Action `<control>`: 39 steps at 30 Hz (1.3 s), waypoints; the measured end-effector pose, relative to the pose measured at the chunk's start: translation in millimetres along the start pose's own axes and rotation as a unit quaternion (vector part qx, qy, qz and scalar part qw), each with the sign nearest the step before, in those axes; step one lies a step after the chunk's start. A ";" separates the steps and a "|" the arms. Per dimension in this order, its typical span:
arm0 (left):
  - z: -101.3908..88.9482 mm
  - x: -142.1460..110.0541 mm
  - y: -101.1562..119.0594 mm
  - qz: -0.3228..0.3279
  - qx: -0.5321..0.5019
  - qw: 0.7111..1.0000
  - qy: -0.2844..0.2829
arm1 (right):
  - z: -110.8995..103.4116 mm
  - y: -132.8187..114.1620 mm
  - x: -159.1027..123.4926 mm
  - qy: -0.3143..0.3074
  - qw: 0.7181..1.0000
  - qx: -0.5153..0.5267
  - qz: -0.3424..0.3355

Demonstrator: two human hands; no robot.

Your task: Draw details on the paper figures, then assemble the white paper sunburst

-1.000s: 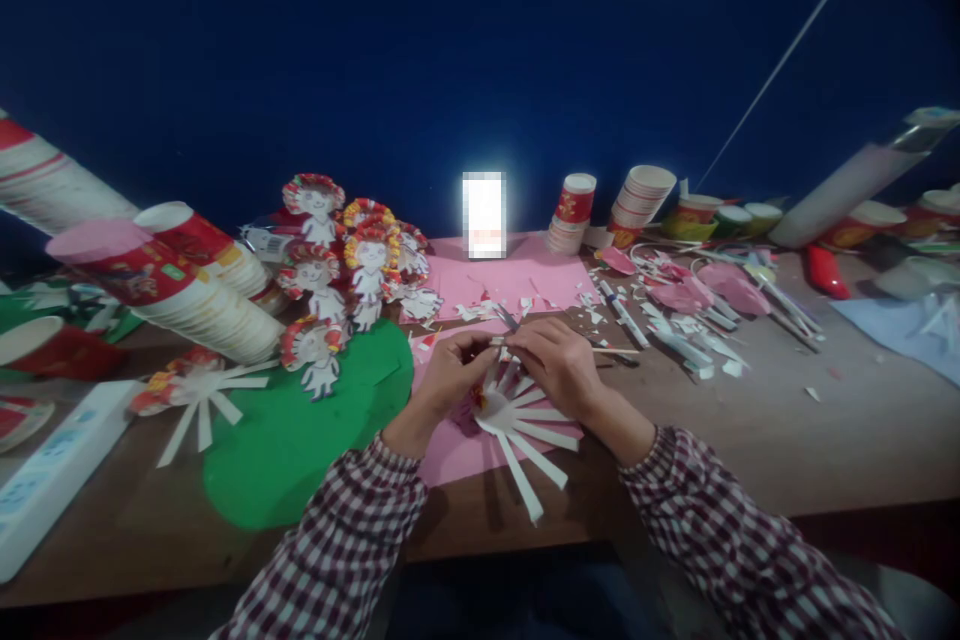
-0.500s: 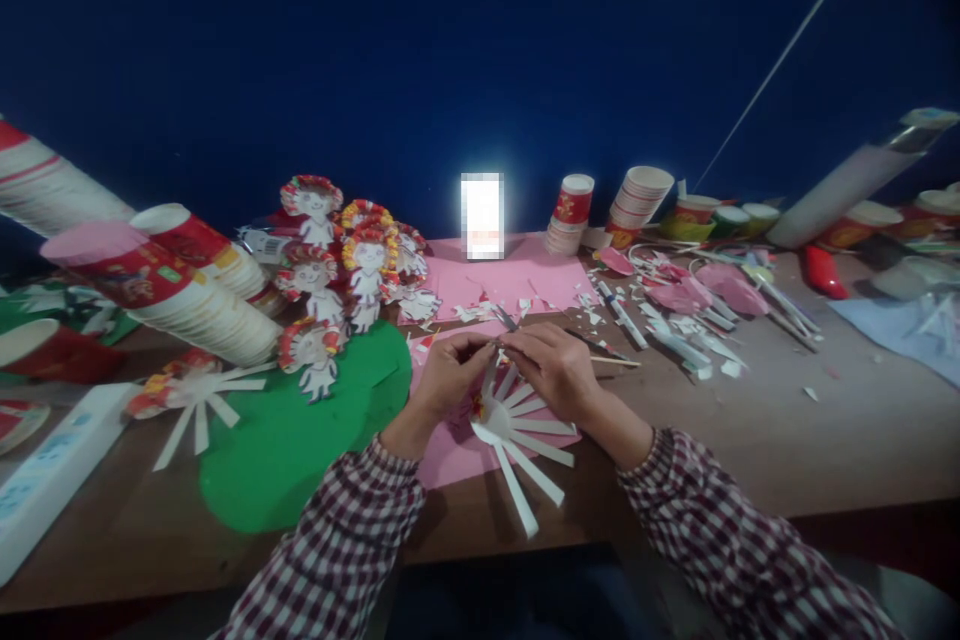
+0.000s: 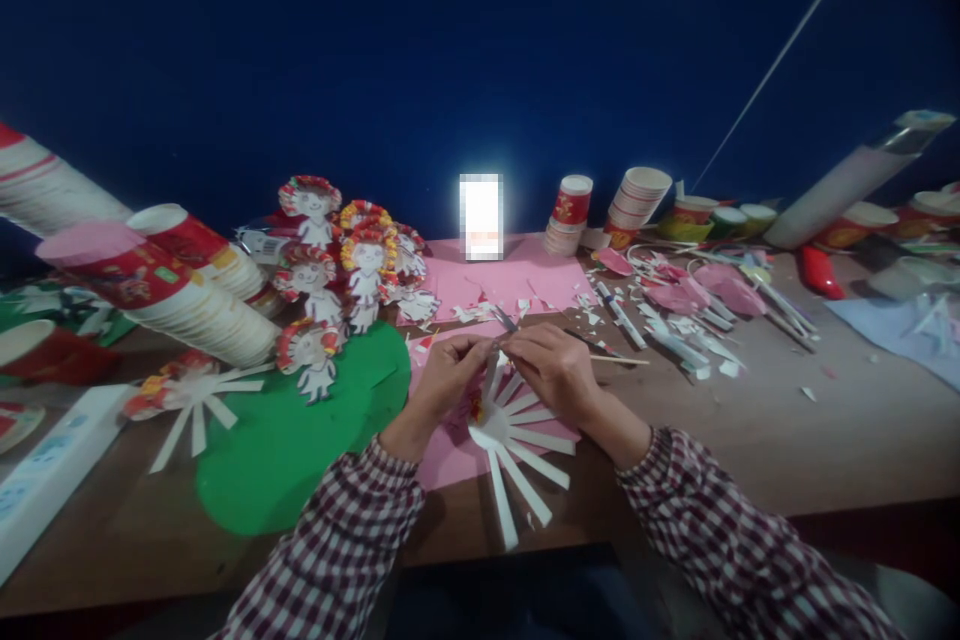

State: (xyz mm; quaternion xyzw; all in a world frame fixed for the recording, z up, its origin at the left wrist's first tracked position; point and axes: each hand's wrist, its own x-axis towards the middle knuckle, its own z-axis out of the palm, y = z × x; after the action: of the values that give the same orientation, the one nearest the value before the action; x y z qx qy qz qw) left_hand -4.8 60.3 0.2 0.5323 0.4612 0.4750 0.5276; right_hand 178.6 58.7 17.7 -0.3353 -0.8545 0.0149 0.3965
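Between my hands hangs a paper cup cut into strips, its white strips fanned out to the right and toward me. With the fingers bent in a pinch, my left hand grips the upper end of one strip. My right hand meets it there, fingertips closed on the same strip; the exact fold is hidden by the fingers. Some red and yellow printed strip shows at the cup's left side. Below lies pink paper on the wooden table.
Left of my hands is a green paper sheet, with paper dolls behind it. Another cut cup, a power strip and stacked cups are further left. Scraps, a marker and cup stacks lie right and behind.
The cut cup has turned slightly, its lower strips swinging to the left. Both hands stay pinched together at nearly the same spot.
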 end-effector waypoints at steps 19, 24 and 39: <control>3.3 -0.6 1.5 0.002 0.071 0.997 0.031 | 2.4 0.6 -0.9 -0.006 1.000 -0.002 0.020; 5.8 -1.8 0.5 0.011 0.086 0.995 0.044 | 3.4 0.0 -1.3 -0.009 0.998 0.019 0.054; 5.5 -1.6 -2.8 0.042 0.095 0.994 0.018 | 4.0 -0.9 1.3 -0.028 0.997 0.000 0.074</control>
State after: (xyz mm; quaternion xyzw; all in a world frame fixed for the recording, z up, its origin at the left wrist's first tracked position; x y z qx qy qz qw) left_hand 0.4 58.2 -2.6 0.5908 0.4906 0.4600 0.4457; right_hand 174.7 59.8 16.1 -0.3968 -0.8382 0.0536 0.3701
